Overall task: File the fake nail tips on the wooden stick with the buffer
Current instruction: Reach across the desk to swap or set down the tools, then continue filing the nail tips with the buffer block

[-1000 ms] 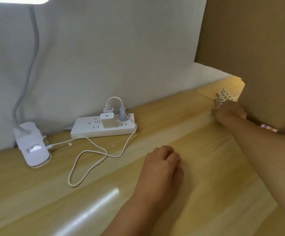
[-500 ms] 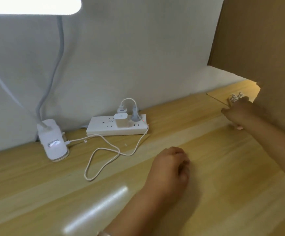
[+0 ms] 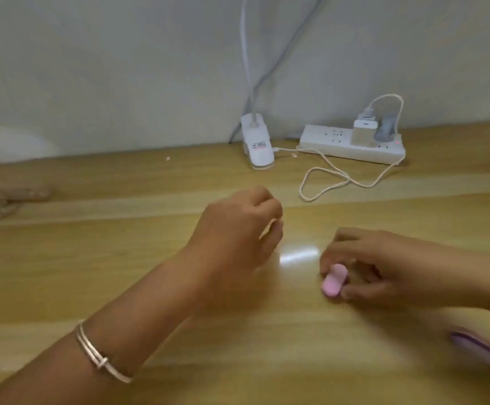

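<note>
While the wooden table (image 3: 91,244) fills the whole view, with a power strip (image 3: 352,146) and a lamp clip (image 3: 256,149) along its far edge, the work sits at its middle, where the two hands face each other across a small gap. The left hand (image 3: 235,232) is farther and to the left, fingers curled into a loose fist. A pale sliver (image 3: 268,229) shows at its fingertips, slanting near-left to far-right, but blur hides whether this is the stick of nail tips or whether anything is held at all. The right hand (image 3: 384,267) lies nearer and to the right, thumb and fingers pinching the pink buffer (image 3: 335,283), whose long axis also runs near-left to far-right, free end leftward. By that layout, the buffer probably has to travel left and slightly farther to meet the left fingers.
</note>
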The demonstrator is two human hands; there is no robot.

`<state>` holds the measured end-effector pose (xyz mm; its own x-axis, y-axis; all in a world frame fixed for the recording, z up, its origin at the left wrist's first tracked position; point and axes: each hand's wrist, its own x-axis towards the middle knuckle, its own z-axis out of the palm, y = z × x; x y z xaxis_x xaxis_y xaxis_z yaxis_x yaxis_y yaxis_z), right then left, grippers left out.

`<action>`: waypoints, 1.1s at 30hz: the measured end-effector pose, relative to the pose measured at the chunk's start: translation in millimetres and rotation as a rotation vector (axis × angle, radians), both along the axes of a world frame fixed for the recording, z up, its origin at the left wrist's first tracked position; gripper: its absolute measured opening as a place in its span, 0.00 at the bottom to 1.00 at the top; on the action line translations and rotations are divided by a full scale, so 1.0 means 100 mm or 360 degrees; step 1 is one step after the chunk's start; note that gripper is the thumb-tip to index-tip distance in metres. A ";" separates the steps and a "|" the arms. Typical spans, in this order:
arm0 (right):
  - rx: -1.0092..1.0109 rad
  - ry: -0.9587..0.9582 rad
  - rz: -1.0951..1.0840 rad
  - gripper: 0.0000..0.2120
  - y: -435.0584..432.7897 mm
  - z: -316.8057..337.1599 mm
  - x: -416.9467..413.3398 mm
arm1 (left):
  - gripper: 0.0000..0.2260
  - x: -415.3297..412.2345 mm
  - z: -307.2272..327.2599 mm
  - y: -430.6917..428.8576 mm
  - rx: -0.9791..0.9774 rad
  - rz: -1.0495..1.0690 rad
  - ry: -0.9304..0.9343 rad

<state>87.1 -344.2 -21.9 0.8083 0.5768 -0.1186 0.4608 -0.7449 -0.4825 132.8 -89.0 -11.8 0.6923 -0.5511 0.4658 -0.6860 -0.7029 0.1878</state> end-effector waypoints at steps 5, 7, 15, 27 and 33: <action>0.0088 -0.0356 0.0125 0.13 0.39 -0.18 0.31 | 0.07 -0.25 -0.14 1.11 0.0322 0.0197 -0.0311; 0.0166 -0.0402 0.0114 0.12 0.59 -0.30 0.40 | 0.10 -0.19 -0.15 1.59 0.0250 0.0481 -0.0293; 0.0316 -0.0336 0.0201 0.09 1.48 -0.23 0.59 | 0.31 0.35 -0.28 3.36 0.0040 0.1855 0.0391; 0.0299 -0.0276 0.0051 0.14 1.53 -0.12 0.59 | 0.25 0.99 -0.47 3.89 -0.0309 0.2222 0.0438; 0.0347 -0.0273 -0.0012 0.15 1.57 -0.14 0.63 | 0.13 0.95 -0.49 4.00 -0.0709 0.1867 0.0493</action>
